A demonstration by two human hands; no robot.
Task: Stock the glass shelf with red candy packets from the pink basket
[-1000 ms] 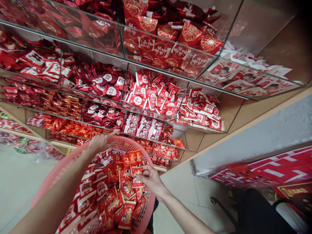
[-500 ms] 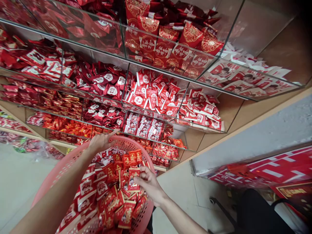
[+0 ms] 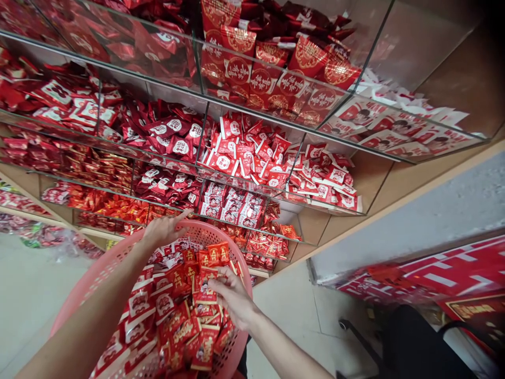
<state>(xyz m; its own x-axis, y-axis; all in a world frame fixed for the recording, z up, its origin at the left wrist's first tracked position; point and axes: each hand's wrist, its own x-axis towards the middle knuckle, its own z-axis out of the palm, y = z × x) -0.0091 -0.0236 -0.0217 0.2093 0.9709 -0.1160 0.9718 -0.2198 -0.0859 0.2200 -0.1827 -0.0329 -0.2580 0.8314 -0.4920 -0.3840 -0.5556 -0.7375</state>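
A pink plastic basket (image 3: 114,263) is heaped with small red snack packets (image 3: 173,316). My left hand (image 3: 163,229) grips the basket's far rim, fingers curled over it, the forearm running along the left side. My right hand (image 3: 232,300) lies over the right part of the heap, fingers pinched on one red packet (image 3: 205,287) that still rests among the others.
Glass-fronted shelf bins (image 3: 244,152) full of red and white packets rise ahead and to the left. A pale wall ledge (image 3: 414,221) runs at the right, with red printed boxes (image 3: 453,273) below it. A dark chair (image 3: 414,342) stands at the lower right on the light floor.
My right hand has slid left and slightly down across the heap, carrying the pinched red packet with it. The left hand and the basket have stayed put.
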